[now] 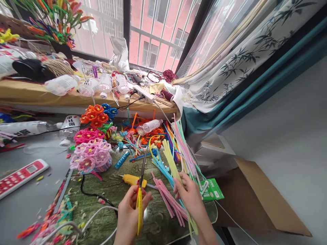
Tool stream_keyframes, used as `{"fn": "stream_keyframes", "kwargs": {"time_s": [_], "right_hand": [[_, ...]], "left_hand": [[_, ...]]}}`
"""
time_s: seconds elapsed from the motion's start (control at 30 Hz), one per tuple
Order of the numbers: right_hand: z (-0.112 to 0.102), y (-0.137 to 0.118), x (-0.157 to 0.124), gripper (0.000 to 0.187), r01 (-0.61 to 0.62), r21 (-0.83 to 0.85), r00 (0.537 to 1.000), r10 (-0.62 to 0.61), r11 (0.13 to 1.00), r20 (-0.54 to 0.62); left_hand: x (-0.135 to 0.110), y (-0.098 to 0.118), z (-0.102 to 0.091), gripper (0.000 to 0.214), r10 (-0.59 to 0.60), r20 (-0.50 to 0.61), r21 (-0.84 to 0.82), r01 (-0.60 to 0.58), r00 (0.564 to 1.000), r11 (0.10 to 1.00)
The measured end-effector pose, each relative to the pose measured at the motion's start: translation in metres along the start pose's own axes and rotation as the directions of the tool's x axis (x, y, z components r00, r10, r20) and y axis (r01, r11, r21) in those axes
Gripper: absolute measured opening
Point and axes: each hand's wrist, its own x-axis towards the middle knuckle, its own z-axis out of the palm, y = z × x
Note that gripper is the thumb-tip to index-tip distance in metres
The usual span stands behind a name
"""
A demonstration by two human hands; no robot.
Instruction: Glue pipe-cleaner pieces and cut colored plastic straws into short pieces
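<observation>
My left hand (129, 207) grips yellow-handled scissors (139, 209), their blades pointing up and away from me. In my right hand (191, 194) is a bundle of pale yellow pipe cleaners (170, 158), with its lower ends hanging past my wrist. Just beyond the scissors lies a yellow hot glue gun (127, 179). Pink pipe cleaners (168, 197) rest on the table between my hands, near blue pipe cleaners (163, 168). Pipe-cleaner flowers, a light pink bunch (90, 154) and an orange bunch (94, 115), stand to the left.
A plastic bottle (150, 127) lies among scraps at the back. Left are a red-and-white keypad device (22, 177) and a white cable (95, 212). Several bottles and a power strip (143, 94) line the windowsill. Right are a green packet (212, 190) and a cardboard box (270, 197).
</observation>
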Motion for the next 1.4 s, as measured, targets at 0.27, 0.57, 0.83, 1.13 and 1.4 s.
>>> {"fn": "stream_keyframes", "kwargs": {"time_s": [0.27,0.57,0.83,1.13,1.4], "right_hand": [[0.036,-0.008,-0.021,0.041,-0.112,0.374,0.973,0.025,0.921,0.228],[0.052,-0.003,-0.022,0.040,-0.105,0.452,0.976,0.005,0.886,0.217],[0.061,-0.003,-0.022,0.039,-0.090,0.497,0.988,0.017,0.863,0.151],[0.066,-0.012,-0.022,0.045,-0.092,0.519,0.994,0.052,0.850,0.091],[0.065,-0.010,-0.023,0.044,-0.106,0.507,0.993,0.069,0.855,0.091]], "left_hand": [[0.018,0.035,0.023,0.039,0.069,0.128,-0.019,-0.067,0.989,0.998],[0.021,0.036,0.016,0.037,0.125,0.054,0.026,-0.126,0.991,0.992],[0.026,0.026,0.010,0.035,0.170,0.072,-0.003,-0.171,0.983,0.985],[0.016,0.012,0.012,0.032,0.134,0.120,0.027,-0.138,0.984,0.990],[0.017,0.016,0.010,0.030,0.169,0.043,0.036,-0.171,0.985,0.985]]}}
